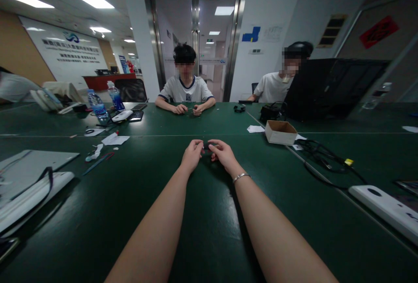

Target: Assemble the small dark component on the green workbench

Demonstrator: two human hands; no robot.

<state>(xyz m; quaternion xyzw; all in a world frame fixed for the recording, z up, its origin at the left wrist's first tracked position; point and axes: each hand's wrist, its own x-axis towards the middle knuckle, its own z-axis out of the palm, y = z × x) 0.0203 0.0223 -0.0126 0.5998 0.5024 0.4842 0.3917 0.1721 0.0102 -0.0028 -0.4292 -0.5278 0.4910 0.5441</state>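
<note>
Over the shiny dark green tabletop (209,230), the left hand (192,156) and right hand (223,154) pinch a tiny dark thing (205,147) between them, fingers closed on both ends, likely to steady it.

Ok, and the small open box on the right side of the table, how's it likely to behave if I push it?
The open box looks thin-walled, so it would probably be fairly light and might dent if squeezed. It sits low and wide, so it should slide rather than tip. Its flat sides make rolling unlikely.
</note>
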